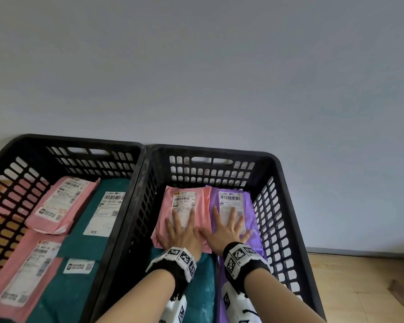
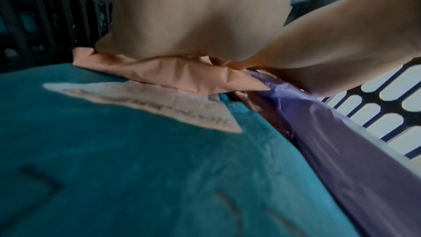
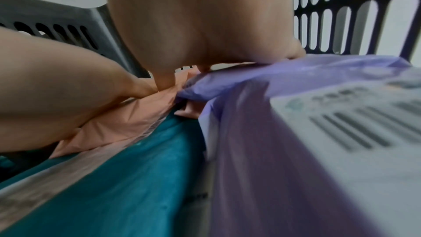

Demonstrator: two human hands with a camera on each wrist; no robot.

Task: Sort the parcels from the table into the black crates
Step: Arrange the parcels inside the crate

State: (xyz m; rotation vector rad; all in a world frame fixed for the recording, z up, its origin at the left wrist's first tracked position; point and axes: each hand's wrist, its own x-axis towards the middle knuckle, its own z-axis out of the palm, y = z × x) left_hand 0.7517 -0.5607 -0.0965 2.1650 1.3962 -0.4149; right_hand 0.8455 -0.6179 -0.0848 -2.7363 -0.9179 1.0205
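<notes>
Head view: both hands lie flat with fingers spread in the right crate — left hand on the pink parcel, right hand on the purple parcel. Parcels sit just beside the far wall, touching each other. Pale wall behind — wood floor at right.

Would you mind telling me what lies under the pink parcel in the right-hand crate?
A teal parcel shows beneath the pink parcel, whose near edge overlaps its white label. Whatever lies under the pink parcel's far part is covered.

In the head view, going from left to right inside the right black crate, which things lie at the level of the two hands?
Pink plastic parcel → left hand → right hand → purple plastic parcel.
</notes>
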